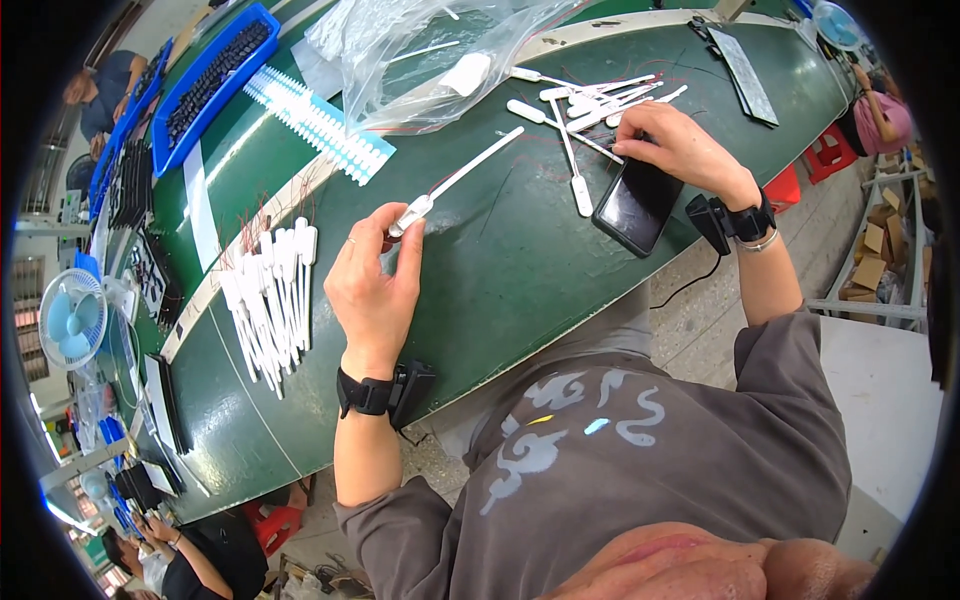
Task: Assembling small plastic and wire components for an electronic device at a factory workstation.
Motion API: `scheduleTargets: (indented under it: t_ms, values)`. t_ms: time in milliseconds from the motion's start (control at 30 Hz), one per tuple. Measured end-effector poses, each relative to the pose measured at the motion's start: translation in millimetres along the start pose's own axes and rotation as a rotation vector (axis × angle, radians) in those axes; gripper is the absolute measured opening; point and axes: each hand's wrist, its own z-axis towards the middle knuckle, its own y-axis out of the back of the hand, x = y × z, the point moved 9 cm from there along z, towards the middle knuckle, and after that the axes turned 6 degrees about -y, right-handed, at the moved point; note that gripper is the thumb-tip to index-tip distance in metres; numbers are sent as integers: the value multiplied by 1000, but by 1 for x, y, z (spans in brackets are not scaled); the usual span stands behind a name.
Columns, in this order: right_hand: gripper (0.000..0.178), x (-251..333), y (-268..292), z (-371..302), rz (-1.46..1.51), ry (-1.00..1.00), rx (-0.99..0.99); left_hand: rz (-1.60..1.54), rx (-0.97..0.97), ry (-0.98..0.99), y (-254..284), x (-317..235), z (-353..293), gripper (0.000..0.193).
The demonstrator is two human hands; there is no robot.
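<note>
Between the thumb and fingers of my left hand (pixel 375 285) is the wide end of a white plastic stick with a paddle-shaped head (pixel 470 168). Its thin shaft points up and to the right, and a fine red wire runs along it. My right hand (pixel 685 145) is closed at the fingertips, at the edge of a loose pile of similar white sticks (pixel 570 150). What those fingers pinch, if anything, is too small to make out. Partly under that hand lies a black smartphone (pixel 640 205).
Left of my left hand is a bundle of white sticks (pixel 275 290) with red wires. Beyond lie a clear plastic bag (pixel 420 70), a sheet of small white pieces (pixel 320 125) and a blue tray (pixel 160 150) of black parts. A grey metallic bar (pixel 742 75) rests far right. Other people sit around.
</note>
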Motion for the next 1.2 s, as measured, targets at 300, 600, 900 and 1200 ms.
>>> scheduleTargets:
  t_ms: [300, 600, 900, 1200]
  values:
    - [16, 40, 28, 6, 493, 7, -133, -70, -106, 67, 19, 7, -2, 21]
    - [17, 124, 28, -12, 265, 119, -375, -152, -324, 155, 74, 37, -20, 20]
    - [27, 192, -83, -27, 1075, -15, 212, -359, -399, 253, 105, 28, -46, 22]
    - [29, 199, -185, -39, 1296, -123, 332, -13, -89, 94, 67, -3, -125, 23]
